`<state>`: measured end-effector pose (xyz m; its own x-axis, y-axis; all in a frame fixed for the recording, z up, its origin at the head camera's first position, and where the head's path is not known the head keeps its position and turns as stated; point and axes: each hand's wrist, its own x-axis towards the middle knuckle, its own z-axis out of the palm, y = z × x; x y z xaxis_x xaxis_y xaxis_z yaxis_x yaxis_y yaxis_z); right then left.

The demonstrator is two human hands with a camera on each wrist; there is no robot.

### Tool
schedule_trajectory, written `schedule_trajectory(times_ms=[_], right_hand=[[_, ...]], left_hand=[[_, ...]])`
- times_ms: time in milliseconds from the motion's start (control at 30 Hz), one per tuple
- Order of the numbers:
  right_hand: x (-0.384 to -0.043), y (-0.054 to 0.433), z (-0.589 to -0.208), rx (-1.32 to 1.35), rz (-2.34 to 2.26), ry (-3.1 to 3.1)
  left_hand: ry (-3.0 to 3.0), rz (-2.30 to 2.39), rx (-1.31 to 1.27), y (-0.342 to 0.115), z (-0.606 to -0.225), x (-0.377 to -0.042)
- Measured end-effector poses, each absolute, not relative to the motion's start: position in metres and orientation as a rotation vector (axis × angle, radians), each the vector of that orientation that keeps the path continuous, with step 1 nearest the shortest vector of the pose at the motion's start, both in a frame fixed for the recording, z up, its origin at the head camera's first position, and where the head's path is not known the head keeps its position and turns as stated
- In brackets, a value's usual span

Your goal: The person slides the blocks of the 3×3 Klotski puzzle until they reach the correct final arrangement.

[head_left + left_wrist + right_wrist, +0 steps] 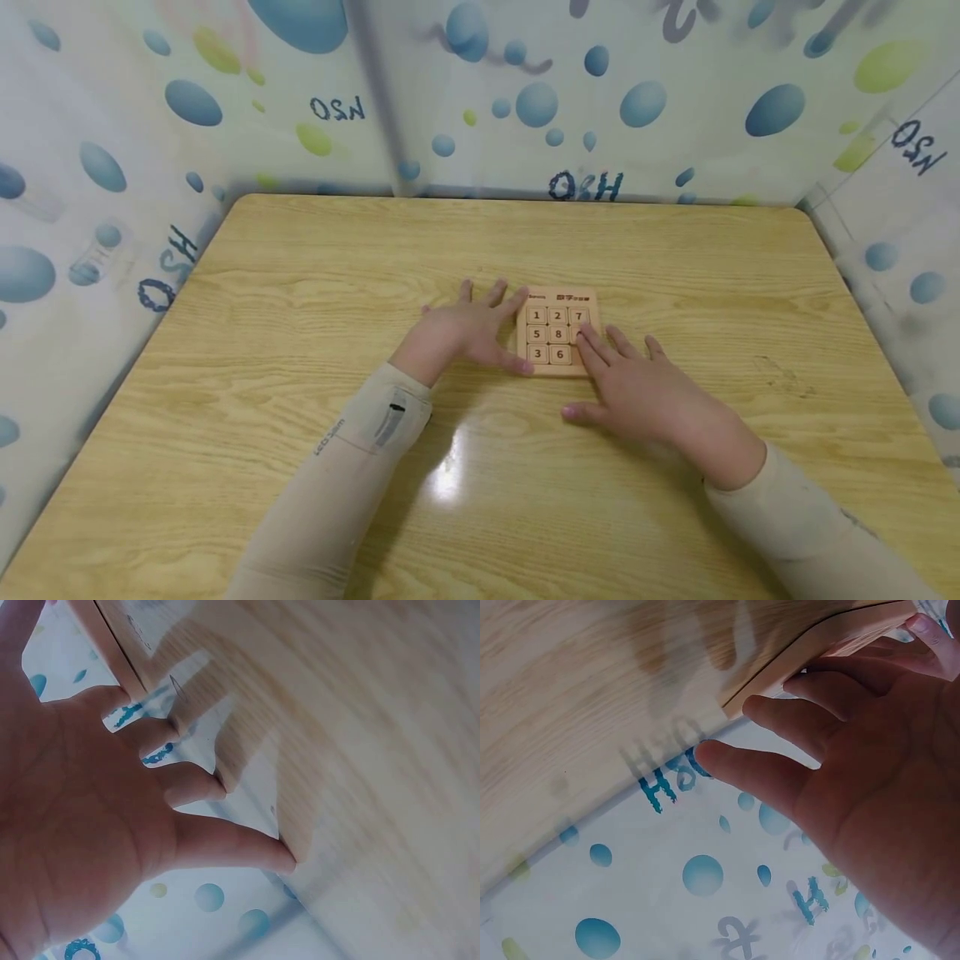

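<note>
A wooden number slide puzzle (558,371) lies flat on the table, its square tiles in rows. Visible numbers run 1, 2, 7 on top, 5, 8 in the middle and 3, 6 at the bottom; the bottom right slot has no tile. My left hand (474,332) is spread at the puzzle's left side, thumb at the lower left corner and index finger at the upper left. With fairly straight fingers, my right hand (637,387) touches the tile at the right of the middle row and mostly hides it. Its thumb stands apart, below the frame.
The wood-grain table (300,292) reaches back to a patterned wall sheet (495,142) with blue and green dots. More sheeting rises along the left and right. Beige sleeves (315,500) cover both forearms.
</note>
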<state>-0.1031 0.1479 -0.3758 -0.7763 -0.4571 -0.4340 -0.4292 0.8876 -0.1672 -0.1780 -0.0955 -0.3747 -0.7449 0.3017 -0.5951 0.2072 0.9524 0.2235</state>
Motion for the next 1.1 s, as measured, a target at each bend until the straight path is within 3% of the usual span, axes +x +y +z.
schedule_trajectory(times_ms=[733,1100], right_hand=[[-0.09,0.134,-0.373,-0.818,-0.06,2.612],[-0.087,0.149,-0.373,-0.741,-0.072,2.632]], left_hand=[[2.414,0.184,0.349,-0.095,-0.372,-0.179],[2.418,0.19,0.352,-0.096,-0.371,-0.179]])
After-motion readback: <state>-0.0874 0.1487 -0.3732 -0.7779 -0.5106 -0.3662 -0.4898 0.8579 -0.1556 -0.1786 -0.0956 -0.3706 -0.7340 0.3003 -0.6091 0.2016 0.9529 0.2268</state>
